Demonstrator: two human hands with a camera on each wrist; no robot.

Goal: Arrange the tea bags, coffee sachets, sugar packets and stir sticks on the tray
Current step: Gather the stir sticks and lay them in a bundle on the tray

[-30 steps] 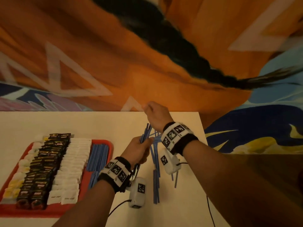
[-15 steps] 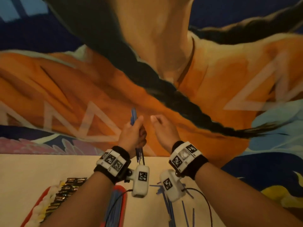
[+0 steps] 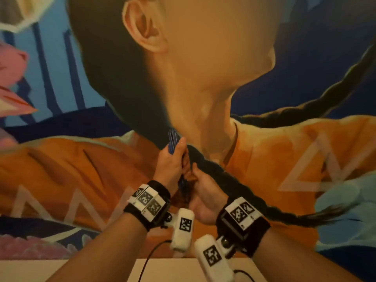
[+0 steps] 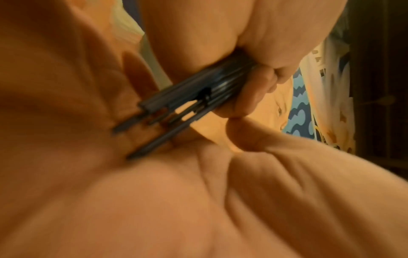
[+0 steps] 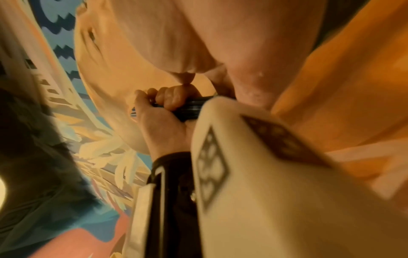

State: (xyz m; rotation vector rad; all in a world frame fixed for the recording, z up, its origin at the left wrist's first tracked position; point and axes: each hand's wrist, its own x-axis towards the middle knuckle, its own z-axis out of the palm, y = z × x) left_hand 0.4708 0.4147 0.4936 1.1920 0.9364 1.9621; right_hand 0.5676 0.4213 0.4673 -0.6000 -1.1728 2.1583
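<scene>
pale table (image 3: 81,269) edge at bottom, w/ black cable (image 3: 145,263)

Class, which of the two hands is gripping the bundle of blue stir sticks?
The left hand: its fingers wrap the stir sticks; the right hand only meets their lower ends.

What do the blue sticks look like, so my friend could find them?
Look in front of the big orange wall painting, where two hands meet. The left hand grips a bundle of stir sticks upright, and the right hand touches their lower ends. They are the only thin, straight, blue things there.
</scene>
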